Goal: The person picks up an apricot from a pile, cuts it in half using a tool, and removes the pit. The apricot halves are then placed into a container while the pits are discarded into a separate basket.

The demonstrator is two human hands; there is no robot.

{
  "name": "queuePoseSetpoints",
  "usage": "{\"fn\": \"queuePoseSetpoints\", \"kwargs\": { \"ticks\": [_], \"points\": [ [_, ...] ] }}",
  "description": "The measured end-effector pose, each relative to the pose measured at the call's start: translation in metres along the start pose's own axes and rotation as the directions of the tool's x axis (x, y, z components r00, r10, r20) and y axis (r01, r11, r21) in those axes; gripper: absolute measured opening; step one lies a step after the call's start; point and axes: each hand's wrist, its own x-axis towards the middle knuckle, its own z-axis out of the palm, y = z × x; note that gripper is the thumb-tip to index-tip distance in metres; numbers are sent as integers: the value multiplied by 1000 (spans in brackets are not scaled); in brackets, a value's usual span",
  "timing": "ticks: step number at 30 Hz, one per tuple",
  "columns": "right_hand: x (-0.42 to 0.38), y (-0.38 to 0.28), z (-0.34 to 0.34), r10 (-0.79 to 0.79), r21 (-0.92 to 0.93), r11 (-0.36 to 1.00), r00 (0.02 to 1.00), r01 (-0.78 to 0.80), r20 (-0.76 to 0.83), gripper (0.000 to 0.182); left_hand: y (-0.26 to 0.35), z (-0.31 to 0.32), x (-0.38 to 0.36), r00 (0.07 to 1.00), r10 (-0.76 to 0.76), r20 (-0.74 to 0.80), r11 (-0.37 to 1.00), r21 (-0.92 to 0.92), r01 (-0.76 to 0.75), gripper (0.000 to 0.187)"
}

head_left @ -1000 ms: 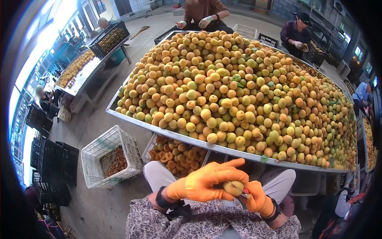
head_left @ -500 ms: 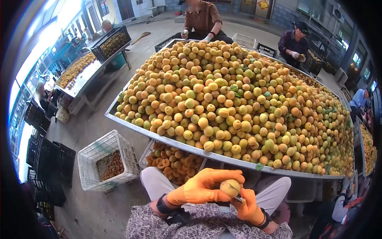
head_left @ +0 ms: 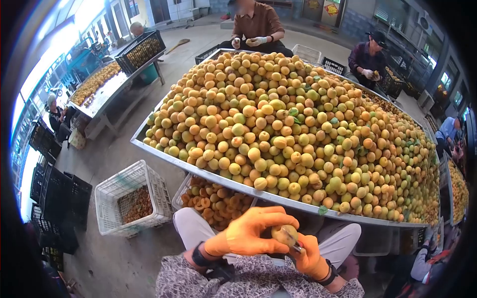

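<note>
My left hand (head_left: 251, 232), in an orange glove, grips an apricot (head_left: 284, 234) between thumb and fingers above my lap. A dark cut line or mark shows on the fruit's skin. My right hand (head_left: 310, 256), gloved the same way, is closed around a small knife (head_left: 298, 246); only a short piece of its metal shows, touching the apricot's lower right side. Its handle is hidden in the glove. Just beyond my hands, a large heap of apricots (head_left: 258, 129) fills a metal-edged table (head_left: 184, 166).
Beneath the table edge, a crate holds halved apricots (head_left: 214, 201). A white crate (head_left: 158, 211) on the floor at left contains brown pits (head_left: 136, 206). Black crates (head_left: 62, 198) are stacked farther left. Co-workers sit across the table (head_left: 258, 27) and at right (head_left: 366, 57).
The apricot has turned slightly in my left fingers, while both hands keep their grip. The co-worker across the table has lifted a hand from the heap and brought both hands together.
</note>
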Motion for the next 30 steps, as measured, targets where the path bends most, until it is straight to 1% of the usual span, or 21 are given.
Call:
{"fn": "queuePoseSetpoints", "kwargs": {
  "ticks": [1, 2, 4, 6, 7, 8, 10, 12, 13, 14, 17, 18, 20, 21, 22, 24, 25, 27, 28, 29, 30],
  "points": [
    [4, -8, -5, 52, -29, 998, 998, -51, 41, 49, 9, -8, 2, 998, -47, 29, 979, 198, 40, 50],
    [3, -6, -5, 50, -24, 999, 998, -49, 45, 49, 12, -14, 4, 998, -17, 58, 929, 369, -6, 49],
    [-1, 3, -4, 59, -30, 998, 997, -58, 58, 50, 13, -13, 10, 991, -102, 89, 966, 246, 77, 49],
    [-7, 20, 2, -3, -14, 1000, 1000, 3, 23, 50, 3, -3, 7, 994, -101, 34, 994, -26, 102, 50],
    [-9, 25, 4, -57, 0, 998, 998, 57, -15, 49, -4, 9, 3, 983, -182, 13, 915, -364, 174, 50],
    [-8, 25, 4, -58, 0, 998, 998, 58, -21, 49, -8, 18, 1, 985, -170, -27, 861, -491, 135, 49],
    [-5, 22, 1, -70, -50, 996, 997, 69, -32, 48, -10, 15, -3, 981, -189, -49, 917, -367, 158, 50],
    [-3, 10, -12, 5, -49, 999, 999, -3, 51, 47, -5, 3, -2, 993, -118, -22, 993, -7, 118, 52],
    [-1, 4, -19, 68, -54, 997, 990, -61, 127, 45, 0, 1, -1, 994, -98, -55, 984, 143, 105, 49],
    [1, 0, -23, 66, -52, 997, 989, -60, 130, 45, 5, -3, 1, 993, -100, -58, 984, 144, 108, 49],
    [3, -13, -29, 283, -108, 957, 947, -269, 154, 42, 11, -10, 4, 990, -137, -44, 868, 476, 141, 42],
    [1, -16, -28, 286, -104, 957, 947, -272, 147, 42, 6, -10, 4, 990, -140, -36, 868, 476, 140, 42],
    [0, -19, -26, 434, -70, 901, 893, -428, 117, 40, -17, -13, 4, 991, -83, -102, 914, 388, 116, 42],
    [-4, -15, -23, 445, -30, 895, 892, -444, 77, 32, -35, -14, 3, 992, -49, -115, 976, 207, 73, 40],
    [-6, -18, -22, 443, -25, 896, 894, -443, 72, 32, -46, -8, -2, 945, -234, -229, 951, -257, 173, 38],
    [-8, -26, -17, 407, 242, 897, 904, -369, -133, 24, -56, -12, -10, 878, -424, -220, 848, -438, 300, 41],
    [-5, -22, -12, 379, 330, 896, 899, -298, -219, 21, -61, -8, -13, 877, -431, -213, 844, -438, 308, 41],
    [5, -15, -10, 324, 193, 939, 920, -284, -220, 35, -72, 8, -18, 905, -419, -70, 522, -835, 177, 49],
    [17, -17, -6, 287, 157, 954, 931, -256, -224, 44, -76, 18, -18, 923, -383, -40, 454, -878, 150, 57],
    [24, -13, -5, 290, 157, 953, 930, -258, -227, 44, -79, 24, -17, 929, -371, -16, 414, -898, 150, 59],
    [30, -7, -3, 229, 69, 973, 956, -220, -185, 50, -73, 28, -12, 934, -358, 4, 375, -915, 148, 60]
  ]
}}
